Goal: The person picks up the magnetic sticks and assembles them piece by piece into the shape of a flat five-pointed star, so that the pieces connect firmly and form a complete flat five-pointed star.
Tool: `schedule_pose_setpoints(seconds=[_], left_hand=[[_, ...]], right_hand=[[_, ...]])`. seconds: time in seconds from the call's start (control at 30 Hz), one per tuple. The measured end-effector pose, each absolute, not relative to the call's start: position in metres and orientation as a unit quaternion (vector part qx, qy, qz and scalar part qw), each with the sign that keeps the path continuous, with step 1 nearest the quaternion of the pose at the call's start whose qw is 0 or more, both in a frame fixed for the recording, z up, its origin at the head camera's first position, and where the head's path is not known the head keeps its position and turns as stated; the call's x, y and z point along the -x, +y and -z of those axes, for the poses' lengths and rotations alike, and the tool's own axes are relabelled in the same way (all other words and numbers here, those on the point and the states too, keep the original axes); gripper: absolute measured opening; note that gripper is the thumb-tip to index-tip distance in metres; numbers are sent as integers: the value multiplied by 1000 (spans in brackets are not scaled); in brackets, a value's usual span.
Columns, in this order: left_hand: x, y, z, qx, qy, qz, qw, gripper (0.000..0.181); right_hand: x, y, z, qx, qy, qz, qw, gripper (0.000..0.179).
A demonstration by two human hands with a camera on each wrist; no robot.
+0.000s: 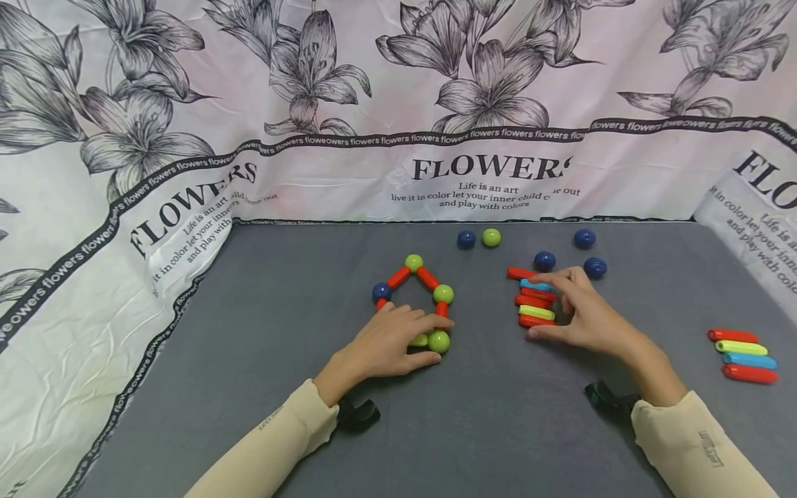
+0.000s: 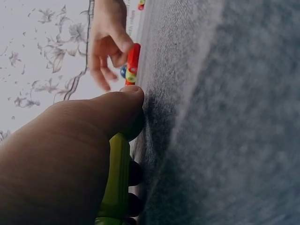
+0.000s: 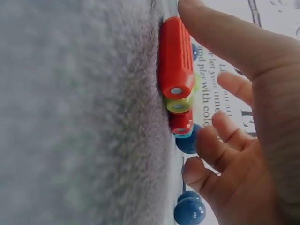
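A ring of magnetic rods and balls lies left of centre in the head view, with a blue ball [image 1: 382, 292] at its left and a red rod [image 1: 398, 277] near its top. My left hand [image 1: 386, 339] covers its lower part, thumb and index finger about the lower-right green ball [image 1: 438, 342]. A green rod [image 2: 115, 176] shows beneath that hand in the left wrist view. My right hand [image 1: 585, 318] is beside a row of rods, its thumb near the closest red rod [image 3: 176, 58] and its index finger over the blue rod [image 1: 534, 285]. Its fingers are spread apart.
Behind the rods lie several loose blue balls [image 1: 544, 261] and a green ball [image 1: 491, 237]. Another group of rods, including a yellow-green rod [image 1: 741, 347], lies at the far right. A flower-printed cloth [image 1: 324, 180] borders the grey table [image 1: 473, 422] at the back and sides.
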State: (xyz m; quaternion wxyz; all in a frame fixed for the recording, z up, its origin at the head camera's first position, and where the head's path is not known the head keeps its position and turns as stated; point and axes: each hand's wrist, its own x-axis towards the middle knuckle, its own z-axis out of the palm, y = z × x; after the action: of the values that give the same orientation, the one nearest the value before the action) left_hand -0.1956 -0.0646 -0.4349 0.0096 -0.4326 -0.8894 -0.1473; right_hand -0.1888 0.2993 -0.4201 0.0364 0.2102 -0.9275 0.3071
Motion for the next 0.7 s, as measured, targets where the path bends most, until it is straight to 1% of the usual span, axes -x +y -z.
schedule_pose_setpoints(seconds=[0.13, 0.2, 0.23, 0.4, 0.5, 0.6, 0.7], left_hand=[[197, -64, 436, 429, -890, 152, 5, 55], [197, -64, 436, 430, -890, 152, 9, 53], [197, -64, 436, 430, -890, 152, 12, 52], [198, -65, 436, 438, -886, 146, 31, 47], [199, -65, 437, 441, -885, 146, 41, 47], [199, -65, 437, 434, -884, 165, 49, 49], [199, -66, 439, 422, -886, 179, 62, 47]], right_hand=[[181, 300, 421, -231, -930, -282, 53, 43], [178, 299, 422, -247, -929, -270, 60, 31], [178, 298, 423, -255, -928, -262, 68, 28], [175, 278, 425, -298, -922, -221, 109, 24], [174, 260, 426, -329, -911, -220, 115, 22], [173, 241, 428, -344, -902, -244, 89, 21], [174, 228, 432, -344, -896, -276, 49, 22]])
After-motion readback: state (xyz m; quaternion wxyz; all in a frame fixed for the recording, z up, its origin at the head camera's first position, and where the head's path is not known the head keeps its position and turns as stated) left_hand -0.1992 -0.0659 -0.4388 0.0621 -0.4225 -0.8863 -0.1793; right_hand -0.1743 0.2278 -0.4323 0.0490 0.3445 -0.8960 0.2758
